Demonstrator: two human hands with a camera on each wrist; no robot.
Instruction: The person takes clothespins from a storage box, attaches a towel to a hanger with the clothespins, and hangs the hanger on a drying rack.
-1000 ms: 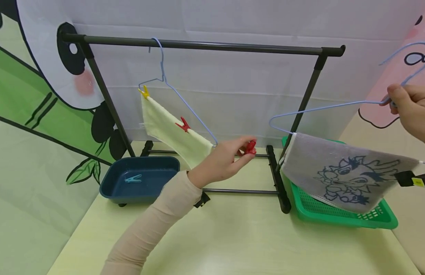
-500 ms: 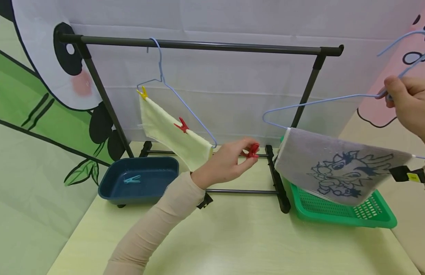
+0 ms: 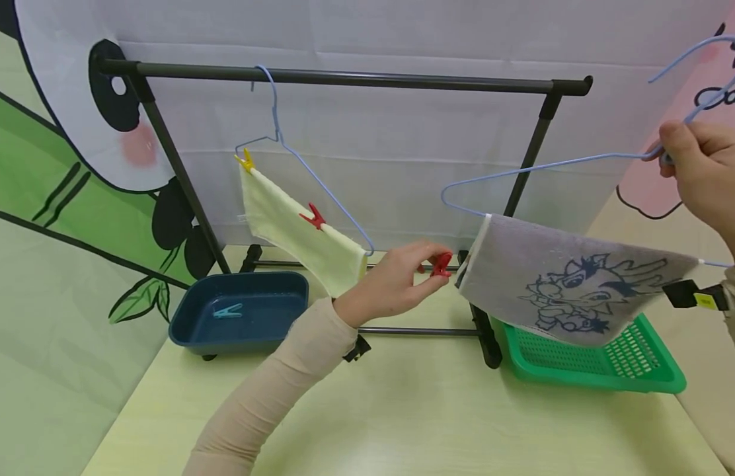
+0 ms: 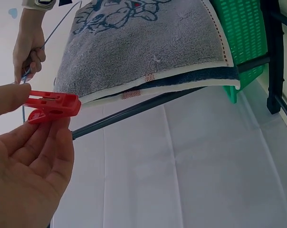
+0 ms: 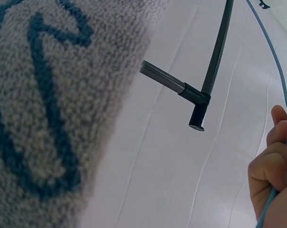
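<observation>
Between thumb and fingertips my left hand (image 3: 391,277) pinches a red clothespin (image 4: 55,105). The clothespin is close to the left edge of a grey towel (image 3: 576,277) with a blue dragon drawing. That towel hangs folded over the lower bar of a blue wire hanger (image 3: 540,166). My right hand (image 3: 706,178) grips the hanger just below its hook, at the right of the head view. In the right wrist view the towel fills the left side, with the curled fingers (image 5: 272,166) round the wire at the right.
A black rack (image 3: 355,79) carries another blue hanger (image 3: 277,112) with a yellow cloth (image 3: 302,241), held by a yellow clothespin (image 3: 245,160) and a red one. A dark blue basin (image 3: 189,330) contains a light blue clothespin (image 3: 227,311). A green basket (image 3: 599,380) stands at right.
My right hand has raised the hanger and grey towel and brought them left, nearer the red clothespin. My left hand has shifted slightly to the right, still pinching the clothespin.
</observation>
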